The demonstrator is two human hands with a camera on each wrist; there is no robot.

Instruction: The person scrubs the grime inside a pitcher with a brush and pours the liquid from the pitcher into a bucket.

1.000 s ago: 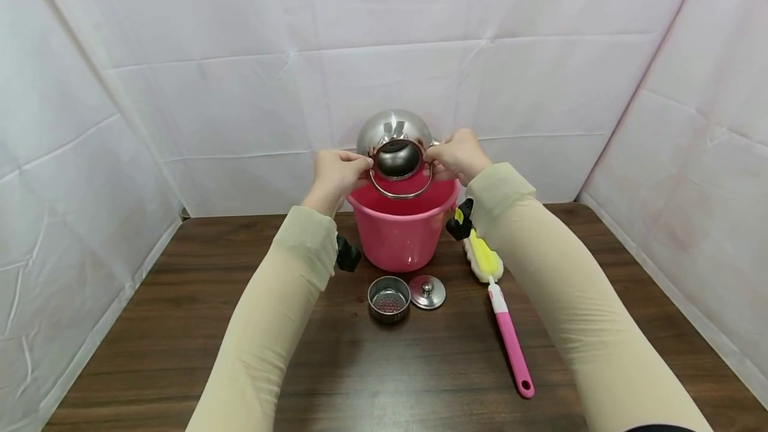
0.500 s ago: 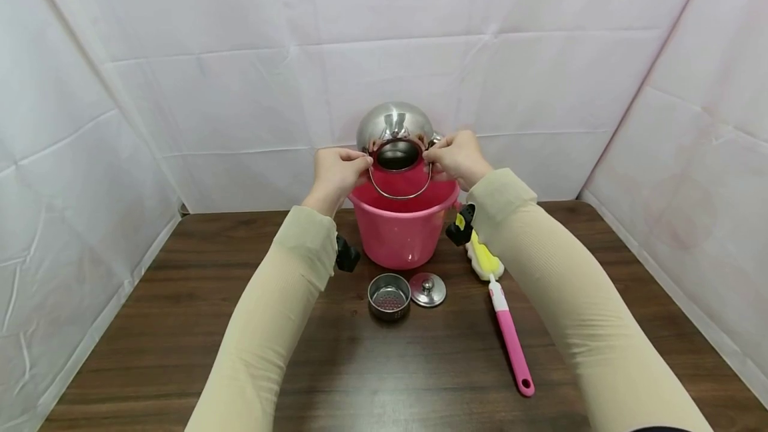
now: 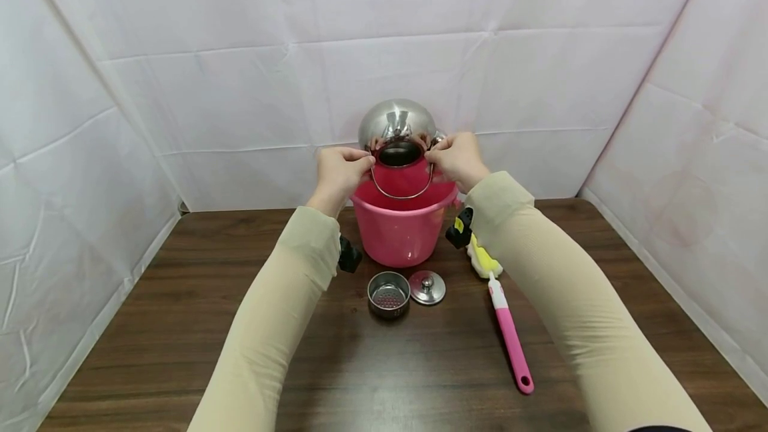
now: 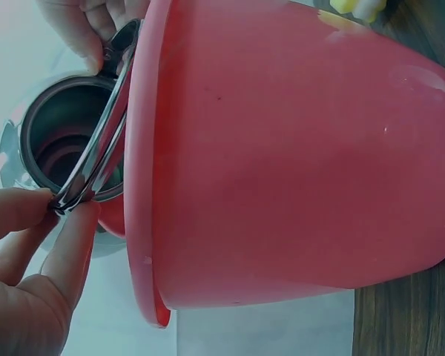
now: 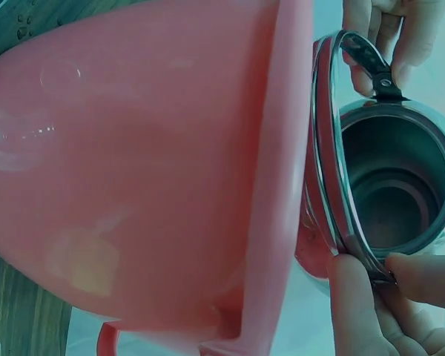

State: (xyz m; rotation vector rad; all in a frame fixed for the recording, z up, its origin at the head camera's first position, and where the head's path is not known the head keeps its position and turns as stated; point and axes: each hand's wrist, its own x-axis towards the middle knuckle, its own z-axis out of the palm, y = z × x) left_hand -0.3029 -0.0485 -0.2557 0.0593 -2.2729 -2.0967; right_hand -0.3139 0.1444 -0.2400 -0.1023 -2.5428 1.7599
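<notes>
A shiny steel teapot (image 3: pixel 395 117) is tilted over a pink bucket (image 3: pixel 399 239), its round mouth facing me. My left hand (image 3: pixel 337 173) pinches one end of the wire handle (image 4: pixel 96 159) where it joins the pot. At the other end, my right hand (image 3: pixel 461 159) pinches the same handle between thumb and fingers. Seen from the right wrist, the inside of the pot (image 5: pixel 389 200) looks bare and dark. The handle loop hangs down below the mouth, over the bucket's opening. The spout is mostly hidden behind my right hand.
In front of the bucket, a small perforated strainer basket (image 3: pixel 389 311) stands beside a round knobbed lid (image 3: pixel 428 289). A sponge brush with a pink handle (image 3: pixel 510 335) lies to the right on the wooden table (image 3: pixel 240 325). White sheets (image 3: pixel 240 105) enclose the back and sides.
The teapot's body has risen slightly in view and its mouth looks narrower. Both hands have kept their pinch on the handle and barely moved.
</notes>
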